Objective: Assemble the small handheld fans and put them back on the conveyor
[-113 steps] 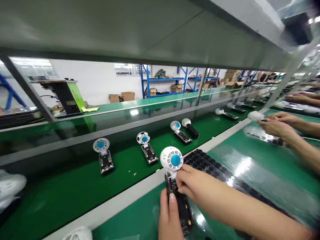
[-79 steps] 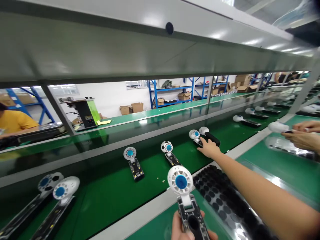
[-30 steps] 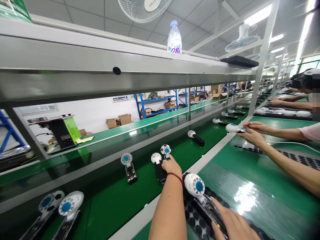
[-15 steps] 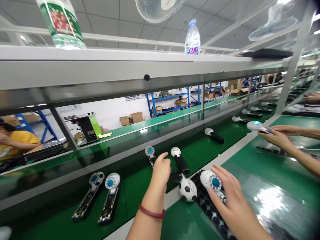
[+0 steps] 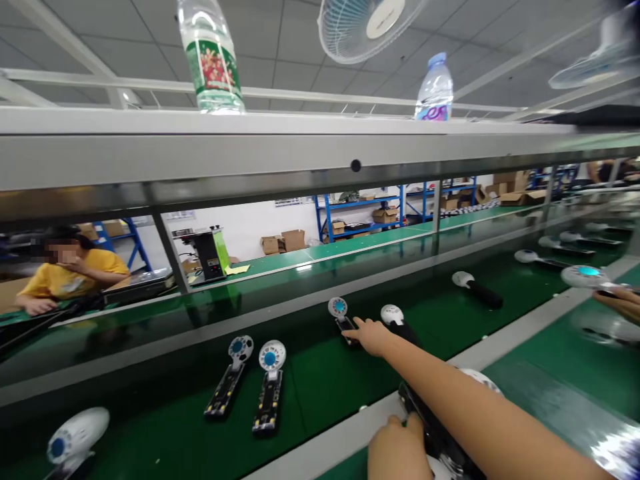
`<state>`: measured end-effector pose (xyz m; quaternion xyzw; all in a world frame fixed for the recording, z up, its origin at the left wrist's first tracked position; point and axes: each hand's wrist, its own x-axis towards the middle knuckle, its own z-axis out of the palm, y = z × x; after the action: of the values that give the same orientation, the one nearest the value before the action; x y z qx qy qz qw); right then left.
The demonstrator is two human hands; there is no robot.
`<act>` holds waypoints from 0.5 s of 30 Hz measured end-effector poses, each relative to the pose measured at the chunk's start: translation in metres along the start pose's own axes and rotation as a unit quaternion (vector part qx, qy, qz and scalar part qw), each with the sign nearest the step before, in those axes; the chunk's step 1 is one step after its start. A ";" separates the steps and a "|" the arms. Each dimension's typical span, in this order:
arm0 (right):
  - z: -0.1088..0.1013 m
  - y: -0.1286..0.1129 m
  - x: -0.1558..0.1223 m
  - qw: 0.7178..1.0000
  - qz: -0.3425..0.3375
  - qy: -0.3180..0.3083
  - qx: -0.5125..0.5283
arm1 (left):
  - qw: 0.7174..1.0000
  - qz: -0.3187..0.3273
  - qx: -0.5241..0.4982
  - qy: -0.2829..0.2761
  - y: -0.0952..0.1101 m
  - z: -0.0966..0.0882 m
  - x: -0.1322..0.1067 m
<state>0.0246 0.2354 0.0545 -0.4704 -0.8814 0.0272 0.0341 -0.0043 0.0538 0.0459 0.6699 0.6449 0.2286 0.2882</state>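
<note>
My right hand [image 5: 370, 335] reaches across from the lower right. Its thumb and fingers close on the handle of a small round-headed device [image 5: 339, 308] with a blue disc, lying on the green belt. My left hand [image 5: 400, 450] is low in the view, fingers curled at a dark open handle [image 5: 423, 417]; its white and silver end is partly cut off by the lower edge and my right forearm. A white ball head [image 5: 477, 380] shows behind that forearm. Just right of my right hand lies another device with a white head [image 5: 391, 314] and black handle.
Two open-handled devices [image 5: 270, 390] lie left on the belt; a white-headed one [image 5: 80, 433] lies lower left. More [image 5: 475, 288] lie farther right. Bottles [image 5: 213, 73] stand on the overhead shelf [image 5: 275, 157]. A co-worker's hand [image 5: 623, 301] is at right; another person [image 5: 75, 273] sits beyond.
The view has swung left. My right hand has left the white-headed device and reached over to the belt. My left hand has drawn back from the belt, down to the near edge.
</note>
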 end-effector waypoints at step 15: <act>-0.059 0.022 -0.073 0.968 -0.036 0.226 0.104 | 0.955 0.136 -0.261 0.026 -0.002 0.017 0.017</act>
<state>0.0882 0.1884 0.1088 -0.4264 -0.8594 0.0108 0.2818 0.0068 0.0689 0.0309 0.6466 0.4729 0.4430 0.4025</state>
